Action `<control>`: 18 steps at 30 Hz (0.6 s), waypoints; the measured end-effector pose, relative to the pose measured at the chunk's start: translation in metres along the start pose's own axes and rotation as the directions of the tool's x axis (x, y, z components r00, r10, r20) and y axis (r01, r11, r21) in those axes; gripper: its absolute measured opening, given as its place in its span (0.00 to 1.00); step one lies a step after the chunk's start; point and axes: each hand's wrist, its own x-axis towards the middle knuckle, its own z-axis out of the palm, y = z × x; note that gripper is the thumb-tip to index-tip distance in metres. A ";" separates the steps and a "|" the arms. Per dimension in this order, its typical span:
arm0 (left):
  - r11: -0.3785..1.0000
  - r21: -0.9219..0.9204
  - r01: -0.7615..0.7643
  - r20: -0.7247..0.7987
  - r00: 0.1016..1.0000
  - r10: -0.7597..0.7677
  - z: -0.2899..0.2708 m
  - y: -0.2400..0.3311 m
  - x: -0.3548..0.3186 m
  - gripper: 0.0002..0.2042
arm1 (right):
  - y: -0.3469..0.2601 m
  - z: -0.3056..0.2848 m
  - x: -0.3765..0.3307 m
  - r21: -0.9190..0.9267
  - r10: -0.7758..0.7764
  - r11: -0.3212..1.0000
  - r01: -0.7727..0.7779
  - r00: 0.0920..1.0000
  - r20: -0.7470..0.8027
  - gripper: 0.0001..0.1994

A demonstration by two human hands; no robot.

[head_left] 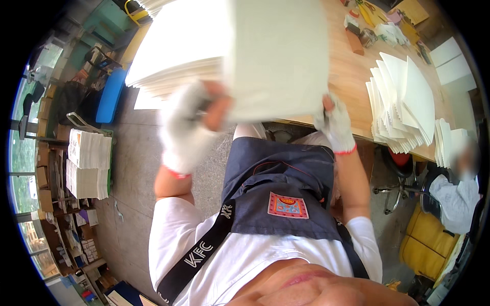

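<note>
A large off-white paper sheet (280,61) is held up in front of me over the table edge. My left hand (191,120), in a white fingerless glove with a red cuff, has its fingers closed at the sheet's lower left corner; it is smeared by motion. At the lower right corner my right hand (334,122), gloved the same way, pinches the paper. Whether it is one sheet or several together, I cannot tell. Left of it lies a tall, brightly lit paper stack (178,46), partly covered by the raised sheet.
Fanned paper bundles (400,104) lie on the wooden table (349,109) at the right, near its edge. Farther back sit a brown block (354,43), a glass jar (367,37) and plastic bags (392,33). Bundled paper piles (88,163) stand at the left. A wheeled chair (395,191) is at right.
</note>
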 end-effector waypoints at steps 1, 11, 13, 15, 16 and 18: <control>0.993 -0.058 0.099 -0.209 0.972 -0.109 -0.012 0.006 0.007 0.04 | -0.018 0.019 0.019 -0.084 -0.003 0.996 0.003 1.000 0.002 0.14; 0.964 0.100 0.248 -0.276 0.937 -0.213 -0.097 -0.109 0.053 0.14 | -0.066 0.128 0.081 -0.379 0.133 0.924 -0.050 0.972 0.195 0.15; 0.886 -0.420 0.197 -0.438 0.811 -0.388 -0.097 -0.146 0.026 0.14 | -0.065 0.098 0.065 -0.155 0.065 0.988 -0.022 0.958 0.281 0.15; 0.851 -0.524 0.022 -0.584 0.719 -0.378 -0.088 -0.189 -0.016 0.15 | -0.066 0.064 0.039 -0.225 -0.128 0.964 0.140 0.989 0.067 0.12; 0.898 -0.436 0.055 -0.653 0.667 -0.358 -0.073 -0.194 -0.036 0.13 | -0.068 0.044 0.025 -0.277 -0.228 0.937 0.212 0.973 -0.024 0.11; 0.919 -0.324 0.223 -0.610 0.694 -0.383 -0.055 -0.247 -0.094 0.11 | -0.071 -0.031 0.012 -0.722 -0.651 0.510 0.467 0.759 0.031 0.06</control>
